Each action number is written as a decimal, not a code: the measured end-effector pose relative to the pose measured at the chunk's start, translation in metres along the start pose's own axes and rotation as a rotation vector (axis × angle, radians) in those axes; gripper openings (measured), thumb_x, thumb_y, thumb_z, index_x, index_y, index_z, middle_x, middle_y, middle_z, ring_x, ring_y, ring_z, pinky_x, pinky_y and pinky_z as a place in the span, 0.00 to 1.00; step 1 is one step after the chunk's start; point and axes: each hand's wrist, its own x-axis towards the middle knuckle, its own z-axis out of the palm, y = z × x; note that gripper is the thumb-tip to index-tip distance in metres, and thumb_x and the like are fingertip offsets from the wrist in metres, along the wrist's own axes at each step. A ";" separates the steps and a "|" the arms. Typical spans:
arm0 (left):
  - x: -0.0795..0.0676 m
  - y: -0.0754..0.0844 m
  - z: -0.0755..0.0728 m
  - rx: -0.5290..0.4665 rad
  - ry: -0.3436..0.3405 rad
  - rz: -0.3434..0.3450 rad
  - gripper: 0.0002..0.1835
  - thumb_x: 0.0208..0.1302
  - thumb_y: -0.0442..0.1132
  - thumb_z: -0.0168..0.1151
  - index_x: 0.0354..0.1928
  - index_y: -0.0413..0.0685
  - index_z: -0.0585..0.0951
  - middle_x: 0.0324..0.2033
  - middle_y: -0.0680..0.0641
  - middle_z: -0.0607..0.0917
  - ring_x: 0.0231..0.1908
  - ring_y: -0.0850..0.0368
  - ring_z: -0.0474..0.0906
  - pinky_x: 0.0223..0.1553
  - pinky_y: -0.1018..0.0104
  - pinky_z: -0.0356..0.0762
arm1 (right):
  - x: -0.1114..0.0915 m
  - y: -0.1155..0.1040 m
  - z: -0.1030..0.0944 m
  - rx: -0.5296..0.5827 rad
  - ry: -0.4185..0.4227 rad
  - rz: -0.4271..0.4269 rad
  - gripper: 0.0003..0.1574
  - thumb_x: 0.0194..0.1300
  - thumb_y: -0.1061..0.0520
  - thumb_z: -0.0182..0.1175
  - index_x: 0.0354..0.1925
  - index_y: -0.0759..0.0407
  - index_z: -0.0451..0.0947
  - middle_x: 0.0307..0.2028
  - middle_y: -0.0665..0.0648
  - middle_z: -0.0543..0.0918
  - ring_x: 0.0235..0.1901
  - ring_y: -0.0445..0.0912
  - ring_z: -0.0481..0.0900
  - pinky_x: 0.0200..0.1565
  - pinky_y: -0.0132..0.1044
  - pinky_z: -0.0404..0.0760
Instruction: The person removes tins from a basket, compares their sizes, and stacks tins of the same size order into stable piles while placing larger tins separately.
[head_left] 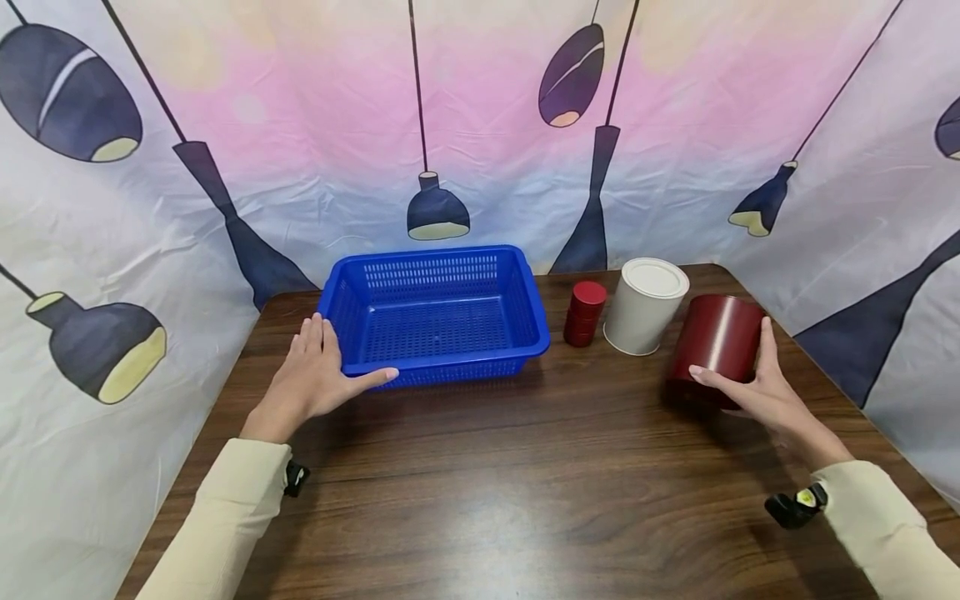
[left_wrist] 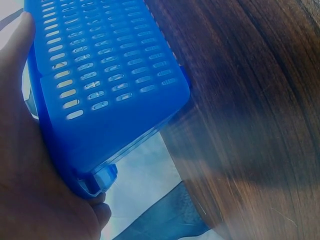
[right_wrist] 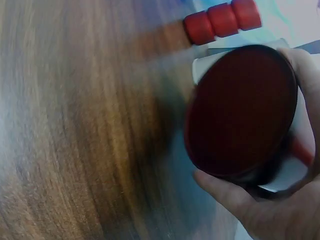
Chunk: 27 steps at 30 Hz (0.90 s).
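Note:
A dark red cylindrical canister point(head_left: 716, 342) is gripped by my right hand point(head_left: 768, 400), thumb on the near side and fingers round the right. It tilts, and its dark round end point(right_wrist: 240, 112) faces the right wrist camera, apparently raised off the table. My left hand point(head_left: 309, 379) rests at the near left corner of a blue perforated plastic basket point(head_left: 450, 365). The left fingers lie straight along the rim, with the thumb stretched over the front edge. Left of the dark red canister stand a white lidded canister point(head_left: 637, 312) and a small ridged red container point(head_left: 583, 315).
The brown wood-grain table point(head_left: 480, 483) holds everything. Behind it and at both sides hangs a fabric backdrop point(head_left: 337, 108) printed with dark lamps, close to the table's far edge.

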 end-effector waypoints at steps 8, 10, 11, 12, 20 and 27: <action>0.001 -0.001 0.001 -0.002 0.006 0.002 0.76 0.54 0.84 0.51 0.75 0.21 0.37 0.75 0.22 0.35 0.74 0.24 0.31 0.72 0.31 0.37 | 0.010 0.008 0.010 -0.229 0.236 -0.128 0.82 0.60 0.42 0.72 0.76 0.33 0.12 0.74 0.76 0.49 0.61 0.74 0.62 0.51 0.72 0.71; 0.000 -0.001 0.001 -0.003 0.007 0.002 0.76 0.54 0.84 0.51 0.75 0.21 0.37 0.75 0.22 0.35 0.74 0.24 0.31 0.72 0.30 0.37 | 0.013 0.010 0.012 -0.259 0.281 -0.144 0.83 0.58 0.41 0.74 0.77 0.35 0.14 0.72 0.77 0.52 0.60 0.74 0.63 0.51 0.73 0.69; 0.000 -0.001 0.001 -0.002 0.007 0.002 0.76 0.54 0.84 0.51 0.75 0.21 0.37 0.75 0.22 0.36 0.74 0.24 0.31 0.72 0.31 0.37 | 0.014 0.010 0.014 -0.276 0.305 -0.150 0.84 0.56 0.40 0.75 0.78 0.36 0.14 0.70 0.79 0.55 0.59 0.74 0.64 0.51 0.73 0.69; 0.000 -0.001 0.001 -0.002 0.006 0.001 0.76 0.54 0.84 0.51 0.75 0.21 0.37 0.75 0.22 0.36 0.74 0.24 0.31 0.72 0.31 0.37 | 0.015 0.011 0.015 -0.291 0.325 -0.156 0.85 0.56 0.40 0.75 0.78 0.37 0.15 0.69 0.80 0.57 0.58 0.75 0.65 0.50 0.74 0.70; 0.000 0.000 0.000 0.004 0.004 0.003 0.75 0.54 0.84 0.51 0.74 0.20 0.37 0.75 0.21 0.36 0.74 0.24 0.32 0.72 0.31 0.37 | 0.019 0.018 0.022 -0.373 0.399 -0.142 0.87 0.54 0.36 0.76 0.78 0.38 0.14 0.60 0.86 0.61 0.54 0.79 0.67 0.45 0.77 0.69; -0.001 0.000 0.000 0.005 0.009 0.006 0.75 0.54 0.83 0.51 0.74 0.20 0.38 0.74 0.21 0.36 0.74 0.24 0.31 0.72 0.31 0.37 | 0.019 0.025 0.024 -0.391 0.421 -0.134 0.87 0.55 0.37 0.75 0.78 0.43 0.13 0.65 0.87 0.55 0.59 0.80 0.62 0.49 0.80 0.64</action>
